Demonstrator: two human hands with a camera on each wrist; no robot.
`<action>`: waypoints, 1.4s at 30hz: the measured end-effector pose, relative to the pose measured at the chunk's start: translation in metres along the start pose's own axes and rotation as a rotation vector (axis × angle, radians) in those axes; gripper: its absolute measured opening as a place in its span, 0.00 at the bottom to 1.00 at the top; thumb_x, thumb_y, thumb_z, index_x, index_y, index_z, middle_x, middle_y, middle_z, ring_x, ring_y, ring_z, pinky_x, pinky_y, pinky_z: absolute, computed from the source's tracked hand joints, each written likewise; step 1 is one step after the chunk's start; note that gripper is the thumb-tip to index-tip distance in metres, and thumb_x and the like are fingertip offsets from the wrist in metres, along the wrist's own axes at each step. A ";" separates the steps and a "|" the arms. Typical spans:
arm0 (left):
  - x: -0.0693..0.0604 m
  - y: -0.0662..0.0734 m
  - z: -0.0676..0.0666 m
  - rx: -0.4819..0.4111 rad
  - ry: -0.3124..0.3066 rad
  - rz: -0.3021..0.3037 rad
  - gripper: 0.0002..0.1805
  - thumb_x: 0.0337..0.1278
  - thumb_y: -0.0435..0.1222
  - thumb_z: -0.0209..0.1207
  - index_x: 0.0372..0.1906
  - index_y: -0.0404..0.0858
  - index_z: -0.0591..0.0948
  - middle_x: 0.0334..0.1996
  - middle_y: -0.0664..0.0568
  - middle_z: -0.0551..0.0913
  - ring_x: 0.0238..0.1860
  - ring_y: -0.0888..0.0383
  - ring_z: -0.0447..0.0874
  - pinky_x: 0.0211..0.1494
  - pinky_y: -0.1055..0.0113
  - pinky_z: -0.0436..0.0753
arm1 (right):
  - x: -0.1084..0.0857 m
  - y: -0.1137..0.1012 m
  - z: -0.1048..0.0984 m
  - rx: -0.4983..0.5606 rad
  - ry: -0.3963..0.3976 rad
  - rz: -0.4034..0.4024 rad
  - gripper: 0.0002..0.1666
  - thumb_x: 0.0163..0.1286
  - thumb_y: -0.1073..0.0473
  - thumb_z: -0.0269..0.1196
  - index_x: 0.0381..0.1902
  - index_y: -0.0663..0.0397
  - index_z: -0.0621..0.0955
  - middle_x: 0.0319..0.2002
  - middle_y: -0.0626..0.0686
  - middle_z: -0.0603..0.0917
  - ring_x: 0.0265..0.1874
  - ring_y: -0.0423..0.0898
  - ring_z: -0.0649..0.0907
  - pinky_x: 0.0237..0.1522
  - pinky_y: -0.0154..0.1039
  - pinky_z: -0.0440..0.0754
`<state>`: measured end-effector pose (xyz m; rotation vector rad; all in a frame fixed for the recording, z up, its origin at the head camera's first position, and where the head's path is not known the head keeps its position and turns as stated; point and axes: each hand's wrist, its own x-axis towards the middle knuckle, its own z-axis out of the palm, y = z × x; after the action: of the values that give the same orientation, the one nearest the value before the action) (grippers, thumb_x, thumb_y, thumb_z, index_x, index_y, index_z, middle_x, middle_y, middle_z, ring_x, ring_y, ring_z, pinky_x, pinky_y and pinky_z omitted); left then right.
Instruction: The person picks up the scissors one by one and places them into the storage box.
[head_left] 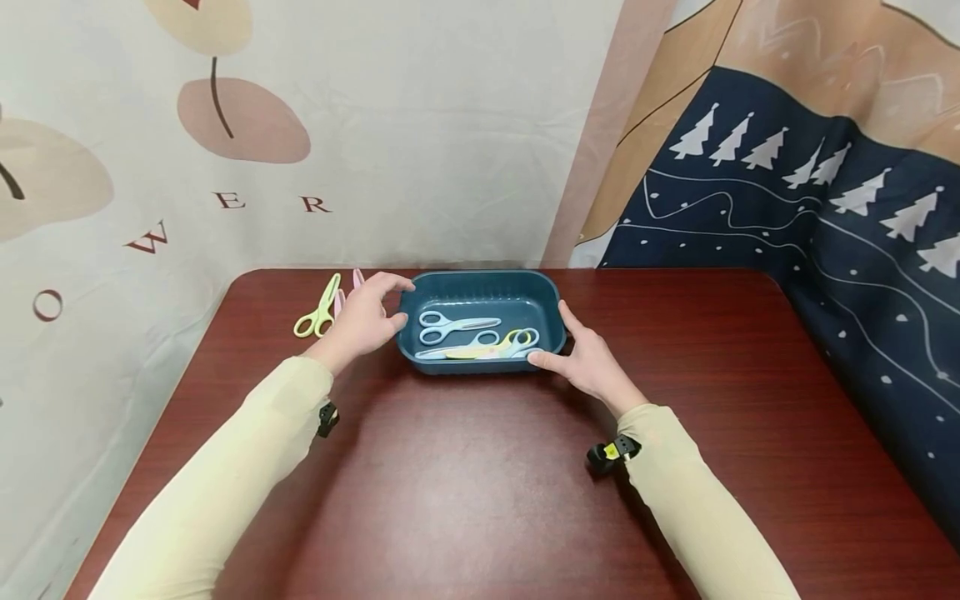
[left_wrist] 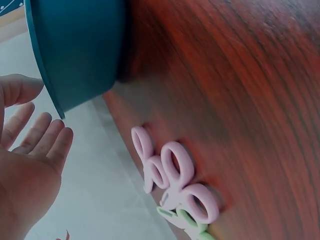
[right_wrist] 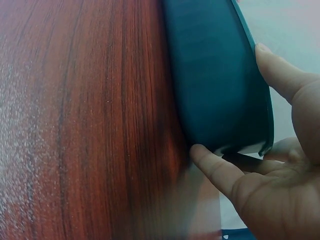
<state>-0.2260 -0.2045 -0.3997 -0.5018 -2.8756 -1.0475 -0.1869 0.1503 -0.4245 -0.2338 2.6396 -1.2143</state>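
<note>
Hanging behind the blue bin, reaching off to its left: a pale cloth with rounded leaf shapes and dark red letters.
Green scissors: lying on the table left of the blue bin, the farthest pair from it on that side, rings toward me and blades pointing away.
Pink scissors: two pairs between the green ones and the blue bin, partly hidden by my hand from above; their rings show plainly from the left wrist.
My left hand: at the left end of the blue bin, thumb and fingers held well apart by its rim; I see nothing in its grasp, and cannot tell whether a fingertip touches the rim.
Blue bin: on the table, hollow side up, between my two hands.
Light blue scissors: flat inside the blue bin, toward its left, rings left and blades right.
Yellow scissors: inside the blue bin along its near wall, among more light blue ones; they overlap too much for me to count.
My right hand: gripping the right end of the blue bin, thumb on the near rim, fingers spread around the end, one fingertip at the base.
Navy cloth: well right of the blue bin, printed with white trees.
</note>
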 end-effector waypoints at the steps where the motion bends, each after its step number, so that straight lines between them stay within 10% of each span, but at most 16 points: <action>1: -0.001 -0.001 -0.001 0.000 0.005 -0.004 0.24 0.60 0.26 0.63 0.63 0.31 0.78 0.62 0.37 0.78 0.43 0.41 0.82 0.57 0.46 0.75 | 0.000 0.000 0.000 -0.001 0.001 -0.001 0.64 0.67 0.43 0.72 0.84 0.56 0.46 0.80 0.63 0.59 0.76 0.61 0.64 0.73 0.62 0.67; 11: -0.006 -0.015 -0.012 -0.086 0.000 -0.064 0.30 0.60 0.23 0.58 0.69 0.27 0.71 0.67 0.32 0.73 0.61 0.34 0.79 0.64 0.43 0.78 | 0.000 0.000 0.000 0.003 0.008 -0.003 0.64 0.66 0.43 0.73 0.84 0.55 0.47 0.80 0.63 0.60 0.76 0.61 0.64 0.73 0.62 0.67; 42: -0.032 -0.058 -0.039 0.092 0.074 -0.162 0.33 0.62 0.28 0.62 0.71 0.27 0.69 0.65 0.29 0.72 0.61 0.29 0.76 0.62 0.37 0.76 | 0.000 0.002 0.002 0.027 0.005 -0.007 0.65 0.66 0.43 0.73 0.84 0.54 0.46 0.81 0.62 0.58 0.77 0.61 0.63 0.72 0.62 0.68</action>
<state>-0.2164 -0.2803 -0.4106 -0.2238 -2.9213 -0.9255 -0.1867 0.1505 -0.4270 -0.2361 2.6277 -1.2532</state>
